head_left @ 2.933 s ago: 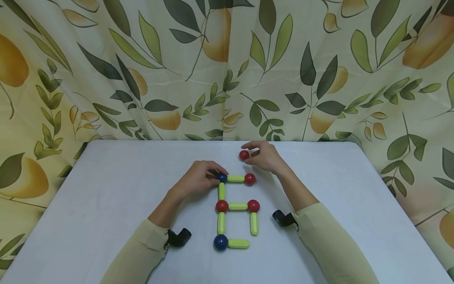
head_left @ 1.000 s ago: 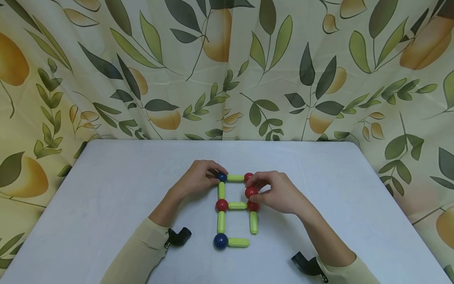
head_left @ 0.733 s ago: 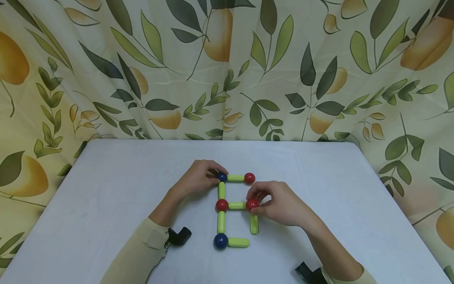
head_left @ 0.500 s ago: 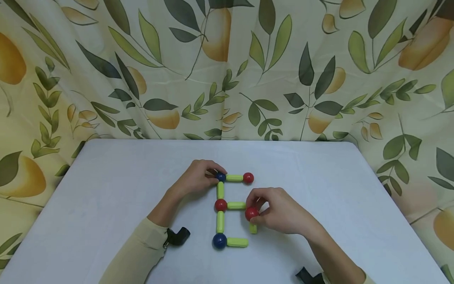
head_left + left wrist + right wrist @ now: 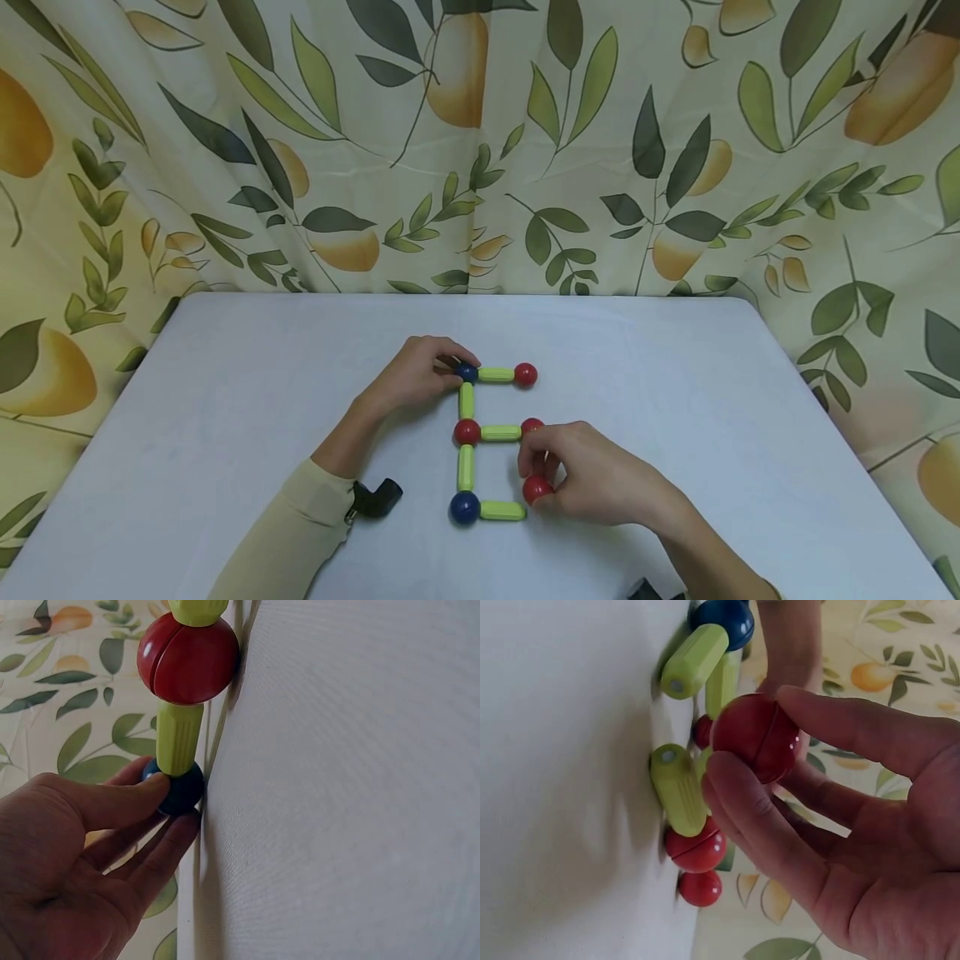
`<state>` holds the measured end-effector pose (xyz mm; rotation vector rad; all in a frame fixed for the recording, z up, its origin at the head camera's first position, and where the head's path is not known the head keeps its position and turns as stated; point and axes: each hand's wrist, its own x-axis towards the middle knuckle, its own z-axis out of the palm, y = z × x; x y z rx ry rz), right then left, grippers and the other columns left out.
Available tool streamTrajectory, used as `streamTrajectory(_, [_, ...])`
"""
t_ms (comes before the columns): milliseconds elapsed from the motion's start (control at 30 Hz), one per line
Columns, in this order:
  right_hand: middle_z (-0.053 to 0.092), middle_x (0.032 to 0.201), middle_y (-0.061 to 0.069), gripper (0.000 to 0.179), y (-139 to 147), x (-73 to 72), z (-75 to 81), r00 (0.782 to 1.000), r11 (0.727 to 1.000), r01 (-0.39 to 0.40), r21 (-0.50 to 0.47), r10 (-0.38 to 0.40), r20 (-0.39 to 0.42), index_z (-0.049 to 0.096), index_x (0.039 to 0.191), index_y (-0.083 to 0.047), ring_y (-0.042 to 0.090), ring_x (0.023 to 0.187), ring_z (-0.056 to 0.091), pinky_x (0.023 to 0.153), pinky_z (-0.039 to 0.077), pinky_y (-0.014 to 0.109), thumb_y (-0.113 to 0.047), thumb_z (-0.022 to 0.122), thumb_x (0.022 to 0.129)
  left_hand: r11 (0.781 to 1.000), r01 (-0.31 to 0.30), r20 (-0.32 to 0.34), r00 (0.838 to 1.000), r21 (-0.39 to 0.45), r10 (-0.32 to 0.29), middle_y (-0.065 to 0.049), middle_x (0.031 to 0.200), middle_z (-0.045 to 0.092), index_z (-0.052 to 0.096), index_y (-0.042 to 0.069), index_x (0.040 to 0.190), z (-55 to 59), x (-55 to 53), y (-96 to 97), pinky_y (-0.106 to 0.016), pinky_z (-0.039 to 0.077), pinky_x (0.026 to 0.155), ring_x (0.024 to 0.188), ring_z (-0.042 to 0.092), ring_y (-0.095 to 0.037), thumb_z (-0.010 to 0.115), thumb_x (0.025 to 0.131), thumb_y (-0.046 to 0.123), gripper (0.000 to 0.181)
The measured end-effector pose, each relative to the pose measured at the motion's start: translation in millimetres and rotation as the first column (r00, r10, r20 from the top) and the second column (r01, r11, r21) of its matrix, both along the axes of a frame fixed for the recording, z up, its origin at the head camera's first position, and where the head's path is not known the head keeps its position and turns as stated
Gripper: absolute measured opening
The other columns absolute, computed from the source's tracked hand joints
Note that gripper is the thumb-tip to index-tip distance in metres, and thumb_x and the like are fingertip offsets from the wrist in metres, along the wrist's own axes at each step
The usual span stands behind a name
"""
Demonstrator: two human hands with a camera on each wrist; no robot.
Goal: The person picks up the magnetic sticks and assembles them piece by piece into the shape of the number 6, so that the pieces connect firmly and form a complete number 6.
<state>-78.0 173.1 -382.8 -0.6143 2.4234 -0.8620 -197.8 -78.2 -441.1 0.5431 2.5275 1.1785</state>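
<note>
My left hand (image 5: 420,371) pinches the dark blue ball (image 5: 467,372) at the far left corner of a flat figure of balls and lime green rods. My right hand (image 5: 592,475) pinches a loose red ball (image 5: 754,737) between thumb and fingers, near the figure's front right corner. In the right wrist view this ball is off the table, close to the bare metal-tipped ends of two green rods (image 5: 694,661). A red ball (image 5: 467,432) joins the left side midway, and another blue ball (image 5: 464,508) marks the near left corner. My right fingers hide the right-hand rod in the head view.
The figure lies on a white-covered table (image 5: 262,433). Behind the far edge hangs a leaf-and-fruit patterned curtain (image 5: 555,158). Another red ball (image 5: 526,375) ends the figure's top rod. A black wrist camera (image 5: 377,498) sits at the left sleeve.
My right hand has carried the red ball from beyond the figure's far end down along its right side to the near right corner. The left hand has stayed on the blue ball.
</note>
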Motion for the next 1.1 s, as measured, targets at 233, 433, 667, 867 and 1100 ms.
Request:
streamTrajectory(233, [0.061,0.074,-0.009,0.024,-2,5.0,-1.3,0.999,0.999,-0.035,0.019,0.035,-0.004,0.07,0.085,-0.022,0.008,0.068,0.056,0.061,0.05,0.024,-0.007,0.085,0.076,1.0,-0.003,0.005,1.0,0.003,0.003,-0.003,0.121,0.073,0.079,0.02,0.117,-0.8,-0.3,0.2,-0.037,0.058,0.099,0.109,0.07,-0.019,0.075,0.093,0.0,0.032])
streamTrajectory(433, [0.06,0.072,-0.007,0.024,-5,6.8,-5.1,0.998,0.997,-0.051,0.055,0.05,0.033,0.07,0.085,-0.021,0.01,0.069,0.055,0.059,0.049,0.024,-0.012,0.09,0.075,1.0,-0.009,0.012,1.0,0.005,0.009,-0.002,0.12,0.073,0.079,0.021,0.117,-0.3,-0.1,0.5,-0.037,0.059,0.099,0.108,0.07,-0.018,0.075,0.093,0.0,0.032])
streamTrajectory(667, [0.058,0.072,-0.01,0.023,-6,10.7,-10.1,0.998,0.995,-0.055,0.08,0.056,-0.007,0.07,0.083,-0.02,0.008,0.071,0.054,0.061,0.048,0.023,-0.011,0.09,0.074,1.0,-0.008,0.01,1.0,0.001,0.008,-0.002,0.12,0.073,0.079,0.021,0.116,-0.4,0.0,0.7,-0.037,0.058,0.099,0.108,0.07,-0.018,0.075,0.093,0.0,0.032])
streamTrajectory(867, [0.06,0.074,-0.011,0.022,-9,12.4,-11.6,0.999,0.994,-0.029,0.104,0.032,-0.028,0.075,0.085,-0.018,0.009,0.074,0.054,0.063,0.049,0.023,-0.01,0.091,0.073,1.0,-0.012,0.011,1.0,-0.004,0.013,-0.002,0.12,0.073,0.079,0.021,0.116,-0.5,-0.3,0.8,-0.037,0.058,0.099,0.109,0.07,-0.019,0.075,0.093,0.001,0.031])
streamTrajectory(1100, [0.062,0.076,-0.012,0.022,-11,12.4,-13.9,0.999,0.994,-0.013,0.109,0.018,-0.048,0.079,0.087,-0.018,0.01,0.076,0.054,0.064,0.049,0.022,-0.011,0.093,0.072,1.0,-0.016,0.01,1.0,-0.006,0.016,-0.002,0.12,0.073,0.08,0.021,0.115,0.1,-0.1,0.9,-0.036,0.058,0.099,0.109,0.07,-0.018,0.075,0.093,0.0,0.031])
